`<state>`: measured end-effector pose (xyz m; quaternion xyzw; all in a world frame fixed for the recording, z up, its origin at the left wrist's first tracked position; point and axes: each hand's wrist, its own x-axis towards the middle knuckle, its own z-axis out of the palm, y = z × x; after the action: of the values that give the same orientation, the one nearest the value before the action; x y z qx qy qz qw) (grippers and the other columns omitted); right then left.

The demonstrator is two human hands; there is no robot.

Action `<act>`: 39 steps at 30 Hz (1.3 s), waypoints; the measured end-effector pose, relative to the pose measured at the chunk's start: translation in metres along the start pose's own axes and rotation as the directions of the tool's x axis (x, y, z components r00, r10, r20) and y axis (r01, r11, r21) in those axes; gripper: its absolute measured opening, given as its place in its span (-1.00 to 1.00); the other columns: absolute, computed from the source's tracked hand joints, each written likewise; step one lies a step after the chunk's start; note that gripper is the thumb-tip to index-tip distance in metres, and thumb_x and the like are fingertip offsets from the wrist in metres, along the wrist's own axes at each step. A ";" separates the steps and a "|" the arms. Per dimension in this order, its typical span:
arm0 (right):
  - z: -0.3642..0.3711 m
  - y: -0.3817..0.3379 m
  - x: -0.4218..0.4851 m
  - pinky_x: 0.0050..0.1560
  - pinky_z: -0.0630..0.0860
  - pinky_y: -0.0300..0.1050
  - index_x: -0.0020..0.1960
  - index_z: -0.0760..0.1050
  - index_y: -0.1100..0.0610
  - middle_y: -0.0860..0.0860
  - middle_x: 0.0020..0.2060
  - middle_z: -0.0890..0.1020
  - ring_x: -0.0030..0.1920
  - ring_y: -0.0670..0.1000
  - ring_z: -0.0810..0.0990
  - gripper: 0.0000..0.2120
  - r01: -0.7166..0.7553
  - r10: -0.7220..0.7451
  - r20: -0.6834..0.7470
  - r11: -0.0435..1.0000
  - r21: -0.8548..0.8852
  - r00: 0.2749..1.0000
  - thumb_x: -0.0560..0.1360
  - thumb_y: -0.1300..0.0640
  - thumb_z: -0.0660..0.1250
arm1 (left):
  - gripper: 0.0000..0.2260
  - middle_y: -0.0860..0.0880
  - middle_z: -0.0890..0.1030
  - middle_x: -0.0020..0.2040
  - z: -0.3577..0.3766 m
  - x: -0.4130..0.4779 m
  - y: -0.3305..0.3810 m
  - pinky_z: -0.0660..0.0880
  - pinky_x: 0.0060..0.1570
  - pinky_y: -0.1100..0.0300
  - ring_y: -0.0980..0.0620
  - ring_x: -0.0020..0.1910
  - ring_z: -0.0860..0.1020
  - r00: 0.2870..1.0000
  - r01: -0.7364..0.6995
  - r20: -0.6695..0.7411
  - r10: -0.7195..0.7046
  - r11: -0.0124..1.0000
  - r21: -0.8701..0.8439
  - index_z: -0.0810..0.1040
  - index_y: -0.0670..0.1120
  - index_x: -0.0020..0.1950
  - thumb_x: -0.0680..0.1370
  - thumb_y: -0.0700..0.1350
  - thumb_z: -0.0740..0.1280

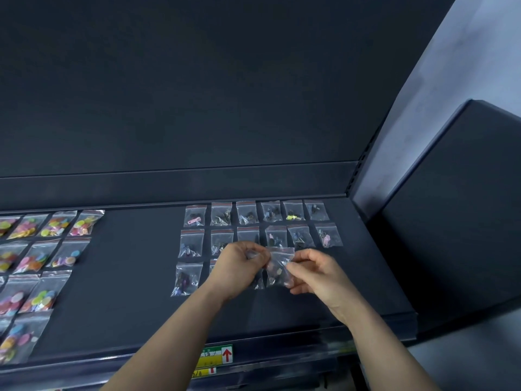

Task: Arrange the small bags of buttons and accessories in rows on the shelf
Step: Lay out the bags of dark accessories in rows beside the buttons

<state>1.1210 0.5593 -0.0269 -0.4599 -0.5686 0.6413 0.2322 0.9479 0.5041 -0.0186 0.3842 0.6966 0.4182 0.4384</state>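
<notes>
While the left hand [242, 266] and right hand [313, 275] each pinch an edge of one small clear bag [279, 268] just above the shelf [127, 277], the third row of bags [187, 277] looks unfinished; setting it squarely alongside likely comes next.

Both bare forearms reach forward, converging. The left hand [239, 266], fingers curled, and the right hand [313, 273], thumb and forefinger pinching, hold a small clear bag [279, 266] between them.
</notes>
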 end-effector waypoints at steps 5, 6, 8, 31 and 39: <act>0.002 0.011 0.012 -0.39 0.48 -0.24 0.03 0.50 0.16 0.04 -0.29 0.66 -0.42 -0.13 0.56 -0.87 0.054 -0.080 -0.104 0.971 -0.233 0.991 0.49 0.22 0.39 | -0.97 0.09 0.69 -0.24 -0.011 0.001 -0.005 0.46 -0.38 0.22 0.06 -0.45 0.50 0.992 -0.062 -0.098 0.078 0.986 0.152 0.64 0.02 -0.11 0.51 -0.09 0.40; 0.002 0.014 0.015 -0.40 0.45 -0.28 0.05 0.49 0.11 0.01 -0.30 0.66 -0.43 -0.15 0.57 -0.84 0.054 -0.090 -0.107 0.952 -0.302 0.990 0.49 0.19 0.40 | -0.96 0.12 0.67 -0.21 -0.015 0.000 -0.009 0.47 -0.35 0.25 0.17 -0.46 0.51 0.988 -0.068 -0.123 0.097 0.972 0.224 0.63 0.07 -0.12 0.49 -0.07 0.42; 0.004 0.021 0.019 -0.38 0.45 -0.31 0.05 0.47 0.06 -0.01 -0.32 0.66 -0.40 -0.15 0.59 -0.79 0.061 -0.129 -0.127 0.897 -0.439 0.983 0.46 0.12 0.43 | -0.90 0.15 0.64 -0.14 -0.022 -0.004 -0.017 0.46 -0.29 0.28 0.27 -0.40 0.51 0.986 -0.054 -0.131 0.103 0.939 0.338 0.62 0.15 -0.09 0.44 -0.03 0.47; 0.007 0.023 0.008 -0.15 0.46 -0.31 0.25 0.54 -0.05 -0.13 -0.11 0.49 -0.17 -0.15 0.54 -0.68 0.222 -0.392 -0.105 0.699 -0.680 0.914 0.51 -0.08 0.32 | -0.68 0.11 0.55 -0.13 -0.026 -0.023 -0.019 0.45 -0.16 0.29 0.17 -0.25 0.56 0.997 -0.025 -0.067 0.027 0.999 0.023 0.59 0.08 0.10 0.38 0.07 0.50; 0.006 -0.020 -0.012 -0.32 0.48 -0.23 -0.06 0.65 0.06 0.02 -0.30 0.61 -0.34 -0.10 0.53 -0.88 0.211 -0.211 -0.001 0.977 -0.037 0.978 0.48 0.04 0.39 | -0.79 -0.13 0.57 -0.04 -0.004 -0.020 0.011 0.60 -0.09 0.21 0.04 -0.21 0.61 0.998 -0.002 0.059 0.029 0.909 -0.418 0.54 -0.16 0.14 0.56 -0.35 0.26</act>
<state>1.1171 0.5518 -0.0044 -0.4028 -0.6253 0.6013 0.2917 0.9523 0.4886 -0.0012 0.3005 0.5737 0.5484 0.5291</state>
